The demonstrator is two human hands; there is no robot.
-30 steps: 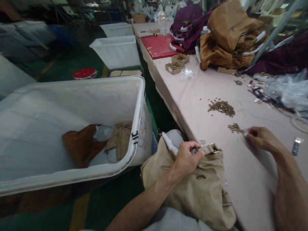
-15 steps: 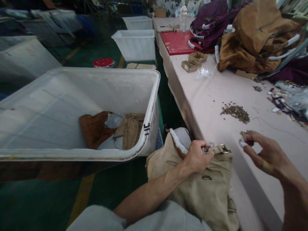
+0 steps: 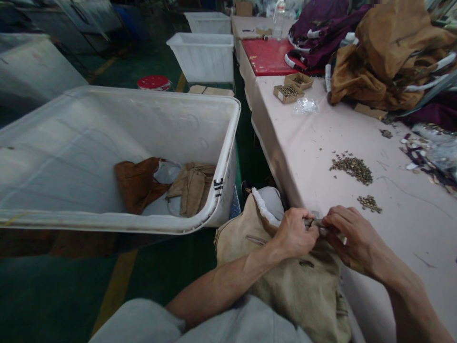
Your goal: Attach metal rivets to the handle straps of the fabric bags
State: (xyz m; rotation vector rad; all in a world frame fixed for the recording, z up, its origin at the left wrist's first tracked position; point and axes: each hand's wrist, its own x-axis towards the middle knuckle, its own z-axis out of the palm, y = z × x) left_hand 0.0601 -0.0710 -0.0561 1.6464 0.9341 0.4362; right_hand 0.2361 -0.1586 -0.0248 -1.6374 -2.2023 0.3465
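Observation:
A beige bag (image 3: 282,281) lies over my lap against the table edge, with white wrapping along its handle. My left hand (image 3: 297,233) is closed on the bag's strap at its upper edge. My right hand (image 3: 348,236) meets it from the right, fingers pinched on the same strap; any small part between the fingertips is hidden. Just beyond the right hand, a small pile of metal pieces (image 3: 370,204) lies on the table, and a larger pile (image 3: 352,168) sits behind it.
At the left stands a big white bin (image 3: 153,223) holding brown and beige bags. On the pink table (image 3: 303,143) are small boxes of metal parts (image 3: 287,93), a brown bag heap (image 3: 389,57), purple bags and a bottle (image 3: 278,20).
My right hand has moved left from the small metal pile to the strap beside my left hand. The small pile is now uncovered. The view has shifted slightly.

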